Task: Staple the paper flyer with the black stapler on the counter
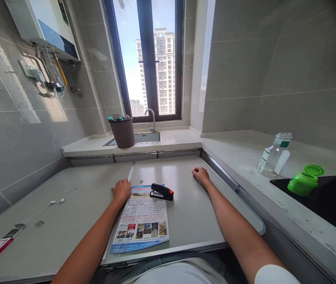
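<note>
Resting on the grey table (185,225), the left hand (122,190) lies loosely bent and part open, gripping nothing visible, at the eleven o'clock corner of the printed papers (144,215); across their one o'clock corner sits the black stapler (162,192). At two o'clock from it rests the right hand (200,175), fingers curled in; whether they hold anything, I cannot tell. Small bits (141,182) lie at the papers' twelve o'clock

Left hand (122,190) and right hand (202,175): bare; forearms (227,211): bare. Sleeve (274,274): white, short, rearward of the right hand. Shirt (175,273): pale, rearward of and between both hands.
</note>
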